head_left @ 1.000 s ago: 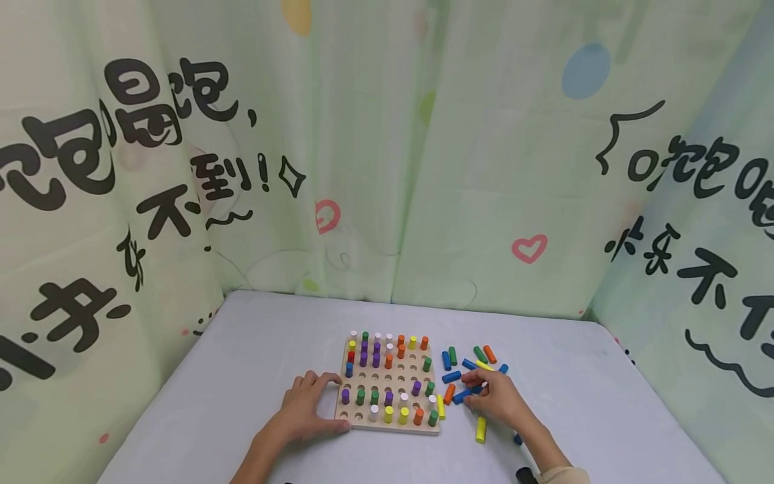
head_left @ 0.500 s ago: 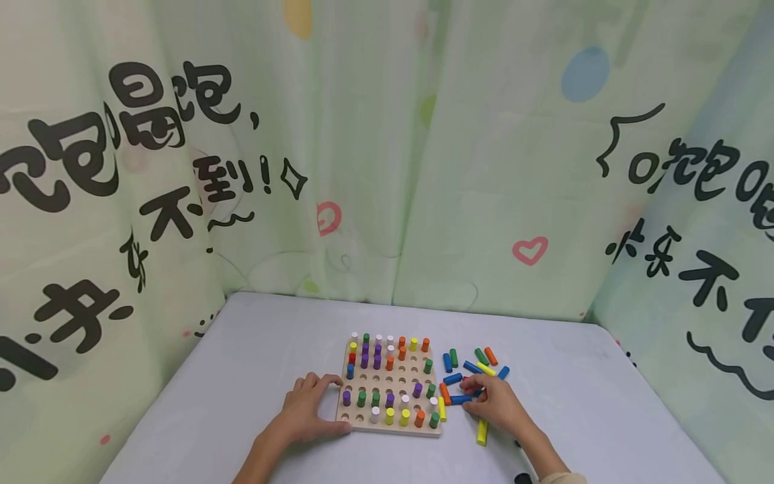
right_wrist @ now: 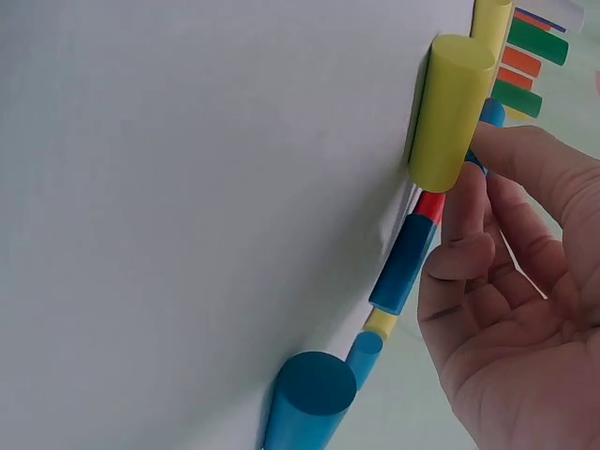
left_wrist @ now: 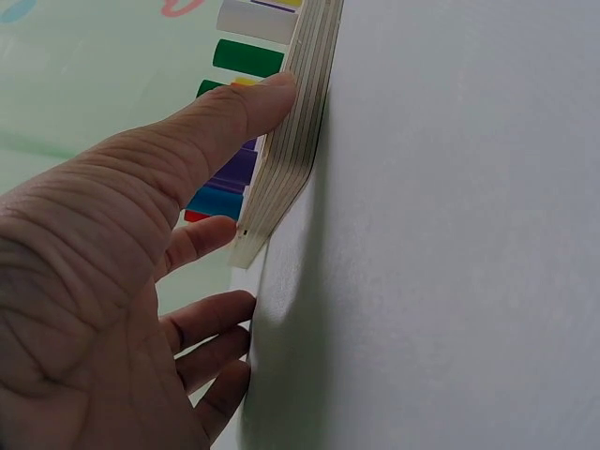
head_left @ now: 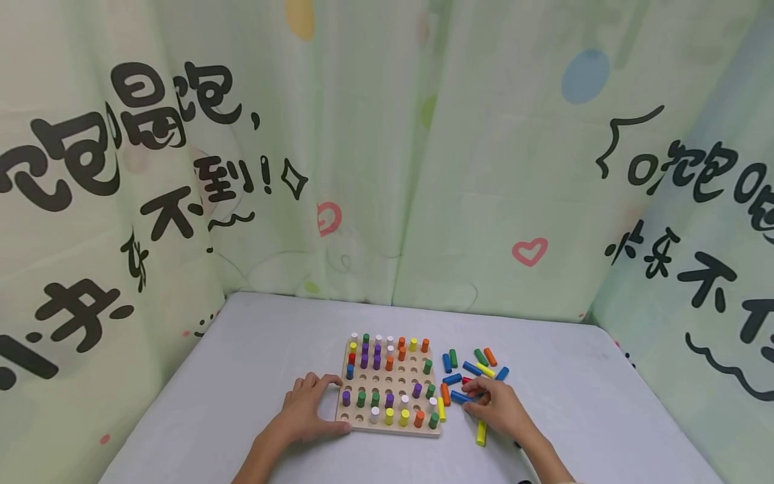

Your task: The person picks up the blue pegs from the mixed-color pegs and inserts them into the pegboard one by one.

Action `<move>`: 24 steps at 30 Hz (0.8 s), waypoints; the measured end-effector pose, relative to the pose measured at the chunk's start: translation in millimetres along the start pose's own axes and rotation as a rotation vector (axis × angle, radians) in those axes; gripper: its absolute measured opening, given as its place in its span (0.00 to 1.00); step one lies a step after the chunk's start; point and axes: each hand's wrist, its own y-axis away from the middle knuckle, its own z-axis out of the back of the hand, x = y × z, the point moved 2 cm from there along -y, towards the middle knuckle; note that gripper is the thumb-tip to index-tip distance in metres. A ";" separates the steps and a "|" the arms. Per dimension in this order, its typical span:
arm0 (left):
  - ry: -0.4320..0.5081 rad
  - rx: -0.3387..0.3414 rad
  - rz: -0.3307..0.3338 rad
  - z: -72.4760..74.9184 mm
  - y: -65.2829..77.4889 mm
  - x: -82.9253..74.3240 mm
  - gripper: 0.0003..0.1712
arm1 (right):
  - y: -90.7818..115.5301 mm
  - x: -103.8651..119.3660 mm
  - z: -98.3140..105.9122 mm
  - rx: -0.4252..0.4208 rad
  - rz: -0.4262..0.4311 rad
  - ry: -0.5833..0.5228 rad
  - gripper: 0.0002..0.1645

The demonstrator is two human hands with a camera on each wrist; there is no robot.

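A wooden pegboard (head_left: 387, 382) with upright coloured pegs in several rows lies mid-table in the head view. My left hand (head_left: 305, 408) holds its front left corner, thumb on the front edge and index finger on the left edge. In the left wrist view, the remaining fingers are off the board. Right of the board, my right hand (head_left: 496, 402) pinches one end of a blue peg (head_left: 459, 397) between thumb and index finger, low over the table. The fingers partly cover that peg. A red peg (head_left: 467, 380) pokes out beside the fingertips, and a yellow peg (right_wrist: 453, 112) lies close by.
Loose pegs lie scattered right of the board, among them a green peg (head_left: 480, 357), an orange peg (head_left: 490, 357) and a blue peg (head_left: 447, 363). Another yellow peg (head_left: 441, 409) lies against the board's right side. A patterned curtain (head_left: 387, 168) surrounds the white table (head_left: 290, 323).
The blue peg at my right fingertips has turned, its right end now nearer me. The right hand has shifted slightly, and more of the red peg shows. The left hand stays at the board.
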 end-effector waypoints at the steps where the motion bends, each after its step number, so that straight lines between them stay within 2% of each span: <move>1: 0.000 0.001 0.001 0.3 0.0 -0.1 0.44 | 0.5 0.2 0.0 0.000 -0.002 -0.008 0.14; 14: -0.010 0.008 0.021 4.1 0.9 -2.5 0.44 | -0.7 7.5 -3.5 -0.043 0.035 -0.051 0.12; 24: -0.012 0.007 0.013 3.4 1.4 -3.6 0.44 | -2.9 19.2 -6.9 -0.039 0.065 -0.096 0.12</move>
